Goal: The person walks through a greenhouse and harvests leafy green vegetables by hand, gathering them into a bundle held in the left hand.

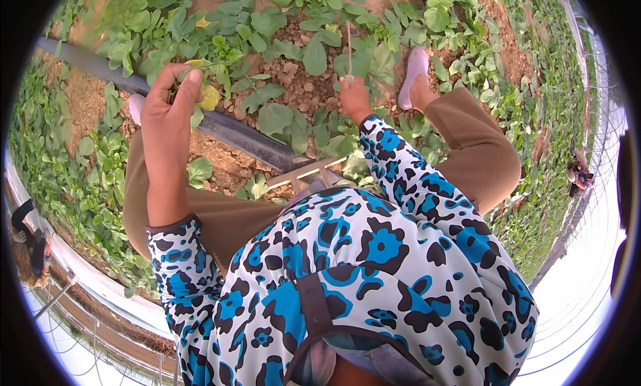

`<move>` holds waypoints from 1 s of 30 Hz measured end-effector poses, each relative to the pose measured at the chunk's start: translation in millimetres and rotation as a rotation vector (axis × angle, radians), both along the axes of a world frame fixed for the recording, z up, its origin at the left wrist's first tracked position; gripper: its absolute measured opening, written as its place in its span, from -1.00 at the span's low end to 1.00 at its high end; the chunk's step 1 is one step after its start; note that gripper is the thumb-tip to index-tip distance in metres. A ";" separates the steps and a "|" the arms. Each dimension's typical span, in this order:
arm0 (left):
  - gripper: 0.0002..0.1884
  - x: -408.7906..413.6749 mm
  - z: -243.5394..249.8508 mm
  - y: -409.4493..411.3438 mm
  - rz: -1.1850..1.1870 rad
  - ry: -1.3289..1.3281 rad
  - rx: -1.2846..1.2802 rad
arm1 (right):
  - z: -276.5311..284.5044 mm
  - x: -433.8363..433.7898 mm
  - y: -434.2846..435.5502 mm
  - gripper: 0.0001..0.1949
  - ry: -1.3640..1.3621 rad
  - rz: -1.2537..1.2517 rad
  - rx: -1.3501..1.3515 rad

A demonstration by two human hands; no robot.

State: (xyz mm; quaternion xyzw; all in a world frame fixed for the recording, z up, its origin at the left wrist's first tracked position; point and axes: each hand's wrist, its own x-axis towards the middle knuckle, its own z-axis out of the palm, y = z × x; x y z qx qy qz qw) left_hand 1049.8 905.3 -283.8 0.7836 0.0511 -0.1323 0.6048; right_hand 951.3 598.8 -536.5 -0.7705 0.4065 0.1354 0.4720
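My left hand (173, 98) is raised at the left over the plants, thumb and fingers pinched on green leafy stems (203, 65). A yellow leaf (209, 98) hangs just beside its fingers. Near the upper middle, my right hand (354, 98) is closed around the lower end of a thin, light-coloured rod (349, 48), perhaps a tool's handle. The rod's far end lies among the leaves, where its shape is hard to make out. Broad green leaves and clods of brown soil (295, 80) lie between my hands.
A dark pipe or strip (240, 136) crosses the ground diagonally between my feet. A slatted frame (305, 175), perhaps a low seat, shows in front of my body. A pink shoe (416, 75) stands among the plants. Other people (581, 171) appear at both far edges.
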 end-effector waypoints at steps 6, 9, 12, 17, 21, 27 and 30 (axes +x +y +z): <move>-0.77 1.8 -0.1 -1.3 0.056 0.015 -0.013 | -15.7 -14.8 -6.6 -0.59 0.140 0.046 0.055; -0.76 4.3 -1.5 2.1 0.057 -0.028 -0.037 | 3.7 -30.1 19.1 -0.59 0.026 -0.025 0.132; -0.76 3.2 0.9 3.2 0.046 -0.039 -0.041 | 9.9 -50.7 42.3 -0.56 -0.052 0.231 0.038; -0.76 4.5 -3.6 -0.6 0.044 -0.011 -0.029 | -17.8 -55.5 57.4 -0.52 0.122 0.587 0.008; -0.76 0.4 -0.5 4.1 0.049 -0.048 0.032 | 14.8 -48.1 58.9 -0.43 0.045 0.678 -0.098; -0.80 -1.3 0.4 -11.2 0.044 0.009 0.060 | 8.2 -63.3 27.2 -0.50 0.003 0.612 -0.166; -0.79 -1.5 -1.3 -10.2 0.050 0.017 0.081 | 22.6 -57.7 25.7 -0.63 -0.200 0.311 -0.241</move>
